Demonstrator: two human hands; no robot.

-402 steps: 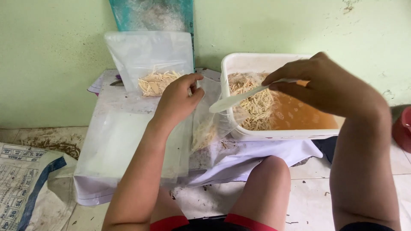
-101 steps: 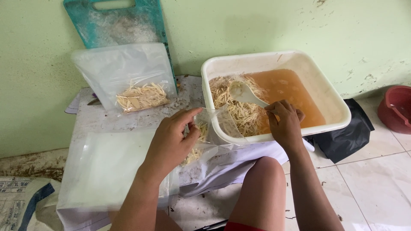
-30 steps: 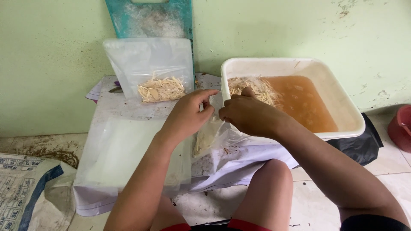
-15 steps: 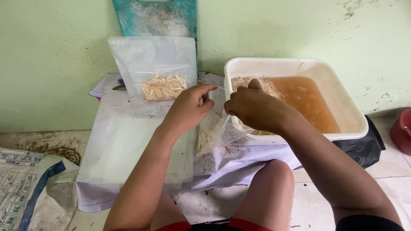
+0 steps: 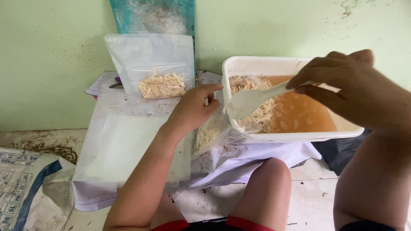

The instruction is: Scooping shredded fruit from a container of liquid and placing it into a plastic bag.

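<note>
Pale green wall behind low desk (image 5: 128, 107). Small clear plastic bag of pale shreds (image 5: 209, 134), limp, judged slippery, best taken at its rim, is pinched by left hand (image 5: 195, 109); right hand (image 5: 355, 87) clamped on white plastic spoon (image 5: 252, 99) over white rectangular tub (image 5: 295, 136).

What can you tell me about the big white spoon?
The white spoon looks like smooth plastic, with a wide, shallow bowl and a flat handle. The right hand pinches the handle's far end, so the spoon slants down to the left, bowl lowest. It hangs above the white tub, over the pale strips heaped at the tub's left end. Whether the bowl carries anything cannot be told.
</note>
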